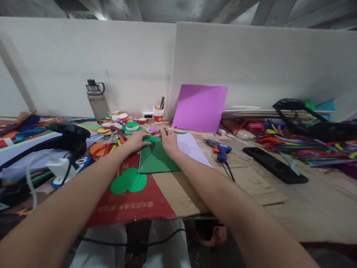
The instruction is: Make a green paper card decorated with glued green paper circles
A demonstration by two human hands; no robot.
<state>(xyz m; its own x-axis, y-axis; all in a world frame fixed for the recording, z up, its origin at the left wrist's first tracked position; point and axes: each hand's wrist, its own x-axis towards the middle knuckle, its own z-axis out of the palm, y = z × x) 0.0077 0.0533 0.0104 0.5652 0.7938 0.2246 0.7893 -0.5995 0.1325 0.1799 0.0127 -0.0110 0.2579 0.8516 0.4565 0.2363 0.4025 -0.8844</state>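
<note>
A dark green sheet of paper (157,160) lies in front of me, partly over a pale lavender sheet (192,145). My left hand (137,141) rests at its far left corner, thumb and fingers apart. On its far right part lies my right hand (169,141), fingers stretched forward and slightly spread. Beyond my fingertips stands a small round paper piece with a purple top (152,130). Closer to me, several bright green paper circles (129,181) overlap on a red printed board (122,208).
A blue glue gun (222,152) and a black phone (275,165) lie to the right. Behind are a purple sheet (199,108), a cup of pens (158,115) and a water bottle (97,102). Orange-handled scissors (100,150) and a white plug (59,167) are left.
</note>
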